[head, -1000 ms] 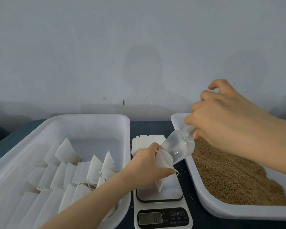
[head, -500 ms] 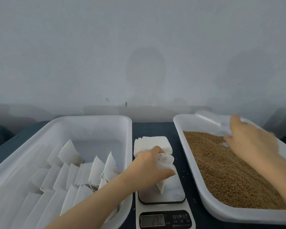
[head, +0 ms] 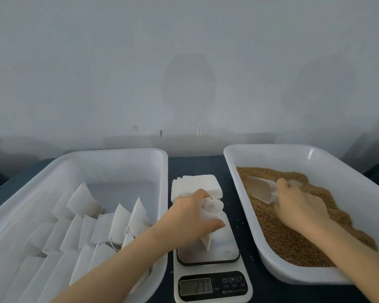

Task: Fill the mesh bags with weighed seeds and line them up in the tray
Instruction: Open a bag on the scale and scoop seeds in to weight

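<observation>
While the left hand [head: 190,219] pinches a white mesh bag [head: 212,209] by its gathered top, fingers and thumb curled round the cloth and the bag's bottom corner down on the plate of the scale [head: 224,248], the right hand [head: 298,206] is closed round the handle end of a clear scoop [head: 260,189], whose mouth lies half sunk in the seeds [head: 293,241]. Seeds fill the right tray [head: 271,148]. The scale sits between the two trays on the dark table [head: 195,165]; its display [head: 196,286] is lit, digits too blurred to trust. Just behind the scale lies a stack of flat bags [head: 197,182]. The left tray [head: 118,152] holds rows of white bags [head: 118,221] leaning one on the next. Step in hand, by my reading: loading the scoop for a pour into the held bag; whether that bag carries any seed yet I cannot tell. Next move calls for lifting the scoop level, carrying it over the tray rim to the bag's mouth — and the left fingers must spread that mouth, which looks crumpled shut. Pour slowly, eye on the display; a few stray grains [head: 239,223] lie on the table beside the scale.
</observation>
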Action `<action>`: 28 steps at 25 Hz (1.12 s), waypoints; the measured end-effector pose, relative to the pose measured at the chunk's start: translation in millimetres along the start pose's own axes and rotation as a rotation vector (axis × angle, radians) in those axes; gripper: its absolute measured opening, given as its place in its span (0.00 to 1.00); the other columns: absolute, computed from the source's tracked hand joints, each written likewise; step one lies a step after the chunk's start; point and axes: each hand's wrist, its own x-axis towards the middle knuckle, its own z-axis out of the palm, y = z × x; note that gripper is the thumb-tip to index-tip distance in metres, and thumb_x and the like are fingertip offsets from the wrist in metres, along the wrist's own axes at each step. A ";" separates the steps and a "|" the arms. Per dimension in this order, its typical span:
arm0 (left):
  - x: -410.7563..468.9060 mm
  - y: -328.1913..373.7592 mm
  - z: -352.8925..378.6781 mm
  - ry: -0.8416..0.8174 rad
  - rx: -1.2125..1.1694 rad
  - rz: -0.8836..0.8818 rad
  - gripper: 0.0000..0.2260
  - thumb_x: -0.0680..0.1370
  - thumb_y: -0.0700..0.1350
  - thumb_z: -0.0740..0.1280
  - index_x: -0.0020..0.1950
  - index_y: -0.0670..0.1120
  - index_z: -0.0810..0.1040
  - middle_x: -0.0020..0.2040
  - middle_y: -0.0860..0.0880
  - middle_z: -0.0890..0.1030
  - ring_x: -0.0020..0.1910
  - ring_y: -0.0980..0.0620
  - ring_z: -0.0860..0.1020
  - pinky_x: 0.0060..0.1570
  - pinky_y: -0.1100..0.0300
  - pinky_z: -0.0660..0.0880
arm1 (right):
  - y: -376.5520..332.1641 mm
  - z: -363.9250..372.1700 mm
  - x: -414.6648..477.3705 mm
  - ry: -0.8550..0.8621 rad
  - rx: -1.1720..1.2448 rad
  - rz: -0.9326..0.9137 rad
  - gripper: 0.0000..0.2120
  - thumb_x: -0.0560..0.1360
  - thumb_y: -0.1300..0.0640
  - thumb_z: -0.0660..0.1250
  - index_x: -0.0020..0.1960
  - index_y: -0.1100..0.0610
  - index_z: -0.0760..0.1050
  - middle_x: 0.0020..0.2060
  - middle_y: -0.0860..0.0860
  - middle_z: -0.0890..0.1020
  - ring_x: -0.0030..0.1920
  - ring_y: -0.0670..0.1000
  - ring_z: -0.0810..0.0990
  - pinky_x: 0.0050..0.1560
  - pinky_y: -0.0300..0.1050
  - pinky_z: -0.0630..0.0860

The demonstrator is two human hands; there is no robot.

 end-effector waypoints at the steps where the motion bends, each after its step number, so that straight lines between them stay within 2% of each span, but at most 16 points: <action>1: -0.1 -0.2 0.1 0.000 0.000 0.001 0.18 0.71 0.58 0.70 0.54 0.59 0.65 0.45 0.61 0.72 0.40 0.59 0.74 0.31 0.72 0.65 | -1.8 0.0 -0.8 -0.015 0.001 -0.011 0.09 0.78 0.54 0.58 0.55 0.53 0.60 0.44 0.50 0.71 0.33 0.49 0.74 0.27 0.43 0.68; 4: 0.2 -1.1 0.6 0.007 0.006 0.010 0.18 0.71 0.59 0.70 0.56 0.59 0.67 0.45 0.61 0.72 0.40 0.60 0.74 0.32 0.72 0.65 | -4.9 0.3 -3.0 -0.055 0.070 -0.030 0.07 0.79 0.57 0.57 0.53 0.53 0.59 0.43 0.50 0.72 0.33 0.48 0.74 0.26 0.42 0.65; 8: 0.9 -2.2 1.6 0.012 0.007 0.007 0.18 0.71 0.59 0.70 0.55 0.59 0.66 0.45 0.61 0.72 0.40 0.60 0.74 0.33 0.71 0.66 | -4.4 2.2 -1.9 -0.110 0.208 -0.032 0.05 0.80 0.54 0.57 0.51 0.54 0.60 0.40 0.50 0.75 0.34 0.49 0.76 0.27 0.41 0.67; 15: 1.0 -3.7 1.7 0.019 0.016 0.009 0.18 0.70 0.60 0.70 0.55 0.59 0.67 0.44 0.60 0.73 0.39 0.61 0.73 0.32 0.72 0.65 | 0.1 1.9 3.1 -0.216 0.493 0.095 0.13 0.79 0.48 0.60 0.52 0.57 0.65 0.37 0.51 0.77 0.29 0.46 0.74 0.22 0.36 0.65; 18: 1.3 -3.2 1.5 0.015 0.012 0.003 0.18 0.70 0.60 0.70 0.55 0.60 0.67 0.44 0.61 0.72 0.39 0.60 0.74 0.31 0.72 0.65 | 3.4 3.0 7.1 -0.214 0.559 0.160 0.18 0.78 0.48 0.61 0.59 0.61 0.63 0.37 0.53 0.78 0.28 0.47 0.75 0.19 0.35 0.65; 20: 1.5 -3.1 1.7 0.009 0.008 0.001 0.18 0.70 0.60 0.70 0.55 0.60 0.66 0.45 0.61 0.72 0.40 0.60 0.74 0.32 0.72 0.65 | 6.2 4.3 8.0 -0.193 0.535 0.176 0.21 0.79 0.49 0.60 0.64 0.61 0.60 0.39 0.54 0.79 0.30 0.48 0.77 0.22 0.39 0.70; 21: 1.5 -3.3 1.8 0.009 0.006 0.000 0.19 0.70 0.60 0.70 0.55 0.60 0.66 0.45 0.61 0.72 0.40 0.60 0.74 0.32 0.72 0.65 | 8.1 5.2 7.6 -0.166 0.473 0.169 0.19 0.79 0.50 0.60 0.63 0.60 0.60 0.40 0.54 0.79 0.31 0.49 0.78 0.25 0.42 0.74; 23: 1.4 -3.5 1.6 0.007 0.006 0.002 0.19 0.70 0.60 0.70 0.56 0.60 0.67 0.46 0.61 0.73 0.41 0.60 0.74 0.33 0.71 0.66 | 12.5 5.9 5.2 -0.078 0.322 0.137 0.12 0.78 0.52 0.61 0.55 0.57 0.62 0.39 0.51 0.77 0.33 0.50 0.78 0.30 0.47 0.77; 25: 1.6 -3.6 1.9 0.005 0.008 0.003 0.19 0.70 0.60 0.70 0.56 0.60 0.67 0.46 0.60 0.73 0.41 0.60 0.74 0.33 0.70 0.67 | 15.3 5.4 2.9 -0.006 0.219 0.103 0.09 0.78 0.53 0.62 0.50 0.54 0.62 0.37 0.49 0.74 0.32 0.49 0.77 0.28 0.45 0.74; 28: 2.0 -3.7 2.0 0.008 0.004 -0.002 0.19 0.70 0.59 0.70 0.56 0.59 0.67 0.46 0.59 0.74 0.41 0.60 0.75 0.33 0.69 0.67 | 15.6 3.5 3.4 0.010 0.173 0.073 0.07 0.78 0.53 0.61 0.49 0.53 0.62 0.37 0.49 0.74 0.32 0.48 0.76 0.26 0.43 0.70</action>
